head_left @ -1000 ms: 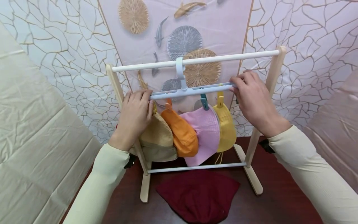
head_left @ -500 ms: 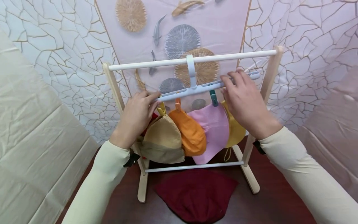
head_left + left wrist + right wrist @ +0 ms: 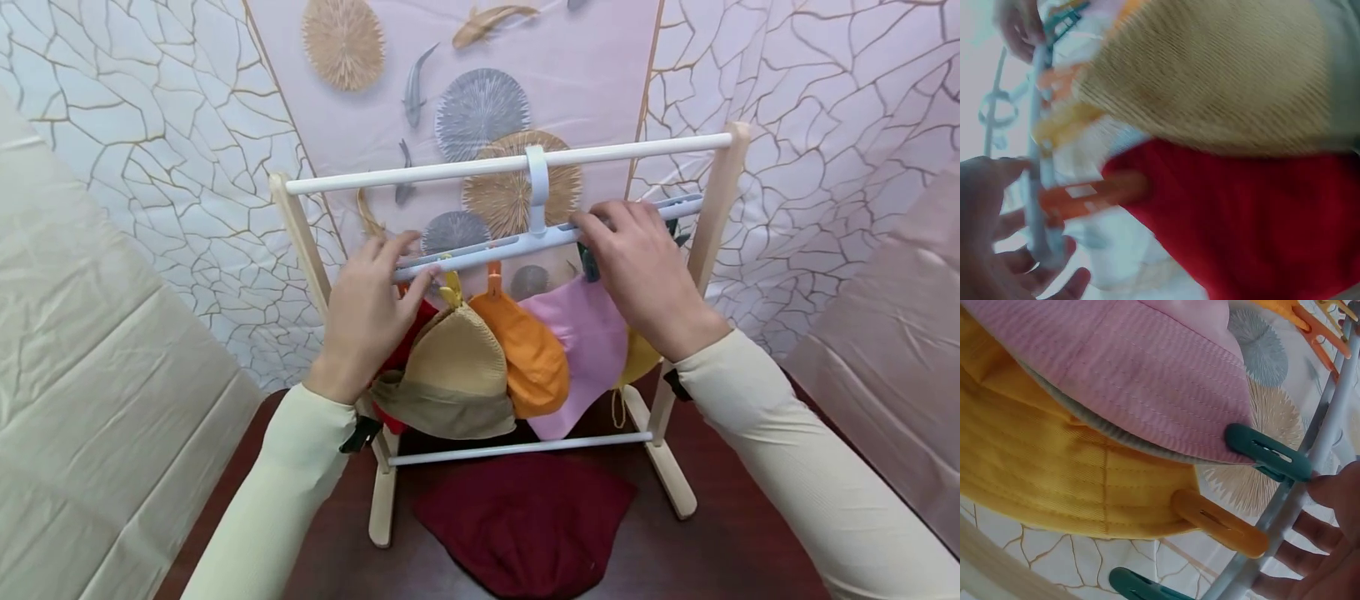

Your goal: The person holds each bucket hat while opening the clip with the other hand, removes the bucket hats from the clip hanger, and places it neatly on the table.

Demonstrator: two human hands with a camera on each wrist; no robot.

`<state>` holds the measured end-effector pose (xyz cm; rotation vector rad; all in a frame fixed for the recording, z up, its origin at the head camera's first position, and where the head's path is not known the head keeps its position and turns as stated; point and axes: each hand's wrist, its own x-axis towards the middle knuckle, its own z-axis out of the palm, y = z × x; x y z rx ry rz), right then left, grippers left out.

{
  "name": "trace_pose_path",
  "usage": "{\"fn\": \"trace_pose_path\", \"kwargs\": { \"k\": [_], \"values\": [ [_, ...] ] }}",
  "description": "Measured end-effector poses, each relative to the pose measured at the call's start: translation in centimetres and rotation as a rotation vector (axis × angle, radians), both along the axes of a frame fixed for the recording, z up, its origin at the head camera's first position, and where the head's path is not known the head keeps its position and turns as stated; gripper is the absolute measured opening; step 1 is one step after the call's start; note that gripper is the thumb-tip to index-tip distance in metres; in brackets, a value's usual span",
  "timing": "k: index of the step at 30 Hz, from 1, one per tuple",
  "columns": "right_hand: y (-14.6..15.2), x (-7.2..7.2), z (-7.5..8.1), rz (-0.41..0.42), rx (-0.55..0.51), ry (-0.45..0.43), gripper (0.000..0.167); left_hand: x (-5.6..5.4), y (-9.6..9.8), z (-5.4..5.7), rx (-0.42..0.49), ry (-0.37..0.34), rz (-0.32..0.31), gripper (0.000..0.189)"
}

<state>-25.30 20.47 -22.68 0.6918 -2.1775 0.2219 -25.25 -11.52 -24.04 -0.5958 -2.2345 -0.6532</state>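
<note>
No text, label, brand, number or sign can be read in the three views, whether on the hats (image 3: 525, 354), the clips (image 3: 1269, 453), the hanger (image 3: 502, 249), the rack (image 3: 637, 150) or the patterned backdrop (image 3: 577, 67).

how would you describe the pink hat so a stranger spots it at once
Start at the wooden rack, where a pale blue hanger hangs from the top rod. Clipped along it, between the orange hat and the yellow hat, is the pink hat. It is the only pink one, held by a green clip.
</note>
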Motion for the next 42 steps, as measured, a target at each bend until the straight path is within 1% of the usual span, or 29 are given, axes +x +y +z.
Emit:
{"fn": "trace_pose_path", "kwargs": {
  "k": [2,3,5,7,10,12,13,15,18,20,21,23,25,27,28,30,33,35,37,38,39,42],
  "values": [
    [0.2,0.1,0.0,-0.026,-0.005,-0.023,0.028,-0.3,-0.5,-0.2,0.101,-0.004,-0.011,0.045],
    [0.3,0.2,0.1,-0.040,-0.010,-0.035,0.029,-0.4,-0.8,-0.3,0.153,-0.020,-0.032,0.044],
    [0.6,0.3,0.2,-0.067,-0.021,-0.061,0.031,-0.5,-1.2,-0.4,0.252,-0.080,-0.100,0.038],
    [0.8,0.4,0.3,-0.088,-0.036,-0.087,0.034,-0.4,-1.5,-0.4,0.309,-0.161,-0.169,0.031],
    [1.2,0.4,0.4,-0.113,-0.059,-0.113,0.039,-0.2,-1.7,-0.4,0.320,-0.291,-0.245,0.025],
    [1.3,0.4,0.4,-0.118,-0.073,-0.118,0.041,0.1,-1.6,-0.4,0.301,-0.350,-0.264,0.024],
    [1.3,0.3,0.4,-0.116,-0.076,-0.116,0.042,0.3,-1.6,-0.4,0.297,-0.369,-0.271,0.024],
    [1.2,0.2,0.2,-0.105,-0.079,-0.109,0.042,0.6,-1.5,-0.6,0.288,-0.380,-0.260,0.022],
    [1.1,0.5,0.1,-0.078,-0.078,-0.112,0.044,1.1,-1.2,-0.8,0.296,-0.359,-0.233,0.022],
    [0.8,1.1,-0.1,-0.064,-0.097,-0.122,0.047,1.5,-1.0,-1.0,0.308,-0.346,-0.220,0.022],
    [0.6,1.6,-0.1,-0.048,-0.115,-0.111,0.046,1.6,-0.8,-1.1,0.319,-0.344,-0.223,0.022],
    [0.0,2.8,-0.4,0.004,-0.148,-0.069,0.043,2.1,-0.5,-1.4,0.341,-0.342,-0.232,0.021],
    [-1.1,4.1,-1.0,0.084,-0.175,0.003,0.036,2.4,0.0,-1.5,0.368,-0.344,-0.249,0.020],
    [-2.3,5.2,-1.8,0.171,-0.177,0.084,0.028,2.7,0.5,-1.7,0.395,-0.339,-0.270,0.019],
    [-3.0,5.6,-2.3,0.206,-0.168,0.103,0.027,2.8,0.8,-1.8,0.408,-0.328,-0.278,0.018],
    [-4.4,6.1,-3.3,0.245,-0.162,0.111,0.025,2.8,1.2,-2.0,0.449,-0.314,-0.310,0.017],
    [-6.2,6.0,-4.8,0.234,-0.200,0.066,0.029,2.9,1.9,-2.5,0.523,-0.302,-0.375,0.017],
    [-7.1,5.5,-5.6,0.207,-0.252,0.034,0.030,2.9,2.2,-3.0,0.571,-0.316,-0.417,0.017],
    [-7.6,4.9,-6.2,0.184,-0.308,0.013,0.028,3.0,2.3,-3.5,0.602,-0.347,-0.454,0.021],
    [-7.8,4.7,-6.4,0.177,-0.330,0.008,0.027,3.0,2.2,-3.9,0.600,-0.365,-0.462,0.025],
    [-8.0,4.5,-6.5,0.170,-0.347,0.003,0.025,3.0,2.0,-4.2,0.577,-0.379,-0.456,0.030],
    [-8.3,4.1,-6.7,0.170,-0.373,-0.014,0.022,3.2,1.1,-5.5,0.464,-0.435,-0.391,0.051]
  ]
}}
